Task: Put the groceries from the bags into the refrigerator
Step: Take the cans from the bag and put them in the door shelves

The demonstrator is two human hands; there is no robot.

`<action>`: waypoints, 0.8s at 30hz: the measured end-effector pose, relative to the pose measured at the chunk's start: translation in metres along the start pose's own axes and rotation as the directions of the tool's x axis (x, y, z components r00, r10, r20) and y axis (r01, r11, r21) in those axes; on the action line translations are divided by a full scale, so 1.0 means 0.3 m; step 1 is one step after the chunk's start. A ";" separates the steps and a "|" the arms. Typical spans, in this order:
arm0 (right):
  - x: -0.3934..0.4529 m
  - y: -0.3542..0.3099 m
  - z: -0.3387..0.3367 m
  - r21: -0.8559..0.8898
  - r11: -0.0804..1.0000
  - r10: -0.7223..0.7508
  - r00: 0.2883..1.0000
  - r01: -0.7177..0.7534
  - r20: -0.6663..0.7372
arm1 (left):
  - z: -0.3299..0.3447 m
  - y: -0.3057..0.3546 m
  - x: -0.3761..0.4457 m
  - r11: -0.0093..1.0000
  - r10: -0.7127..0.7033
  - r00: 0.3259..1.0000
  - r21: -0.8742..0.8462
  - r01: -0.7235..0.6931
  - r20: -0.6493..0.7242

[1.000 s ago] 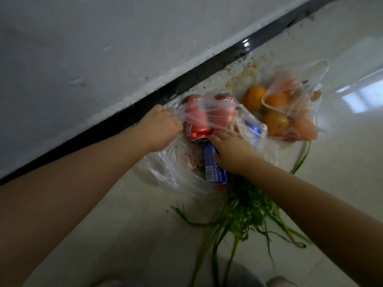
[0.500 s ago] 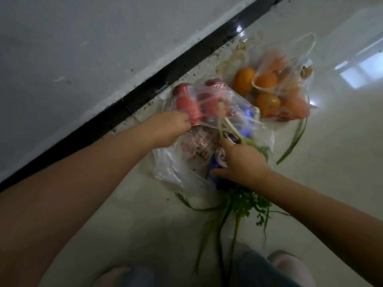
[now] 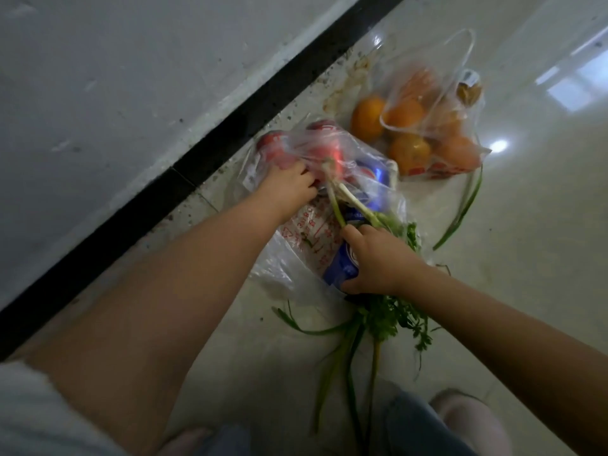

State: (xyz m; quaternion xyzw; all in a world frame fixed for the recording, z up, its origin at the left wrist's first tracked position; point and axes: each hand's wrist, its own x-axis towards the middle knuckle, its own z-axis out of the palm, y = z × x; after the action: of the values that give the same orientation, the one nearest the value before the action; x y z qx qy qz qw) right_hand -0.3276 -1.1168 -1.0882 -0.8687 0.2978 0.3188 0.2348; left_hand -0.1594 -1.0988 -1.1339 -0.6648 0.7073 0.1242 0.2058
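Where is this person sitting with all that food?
Probably on the floor of a home, beside a wall. You can see glossy floor tiles, a black baseboard, and grocery bags: cans and oranges.

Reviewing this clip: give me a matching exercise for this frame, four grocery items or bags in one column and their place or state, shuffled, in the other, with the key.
Things:
1. blue can
2. red cans
3. oranges
4. green onions

Places or states:
A. inside the far bag with loop handles
B. gripped by the right hand
C. stalks trailing on the floor toward the feet
D. inside the near bag, by the left hand

Pairs: 1-B, 2-D, 3-A, 4-C
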 end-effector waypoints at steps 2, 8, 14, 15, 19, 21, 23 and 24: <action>-0.001 0.006 -0.001 0.007 1.000 -0.010 1.000 0.010 -0.006 | 0.003 0.019 0.002 0.996 -0.022 0.999 0.088 0.019 0.038; -0.001 0.016 -0.001 0.020 1.000 -0.024 1.000 0.024 0.014 | 0.053 0.050 -0.007 0.942 -0.014 0.996 0.334 -0.017 0.091; -0.006 0.015 0.002 -0.025 0.999 -0.037 0.999 0.038 0.038 | -0.005 0.033 -0.035 0.993 0.006 1.000 -0.122 -0.007 -0.010; -0.010 0.012 0.001 -0.026 0.999 -0.037 0.999 0.038 0.037 | -0.012 0.028 -0.047 0.995 0.010 1.000 -0.099 -0.012 -0.026; -0.021 0.005 0.004 -0.041 0.999 -0.026 1.000 0.026 0.012 | -0.019 0.014 -0.064 0.995 0.016 1.000 0.095 -0.019 0.027; -0.026 0.005 0.006 -0.050 0.999 -0.019 1.000 0.020 0.016 | -0.006 0.029 -0.038 0.990 0.018 0.996 0.137 -0.029 0.084; -0.029 0.009 0.008 -0.047 0.999 -0.017 1.000 0.018 0.022 | 0.005 0.060 -0.009 0.972 0.022 0.984 0.225 -0.062 0.175; -0.031 0.013 0.010 -0.046 0.999 -0.015 1.000 0.016 0.020 | 0.011 0.072 0.001 0.958 0.025 0.979 0.276 -0.082 0.204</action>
State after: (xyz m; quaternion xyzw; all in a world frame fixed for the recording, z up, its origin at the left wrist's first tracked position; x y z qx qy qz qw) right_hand -0.3370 -1.1143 -1.0847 -0.8730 0.2811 0.3323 0.2200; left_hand -0.1804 -1.0959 -1.1391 -0.5933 0.7115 0.0931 0.3647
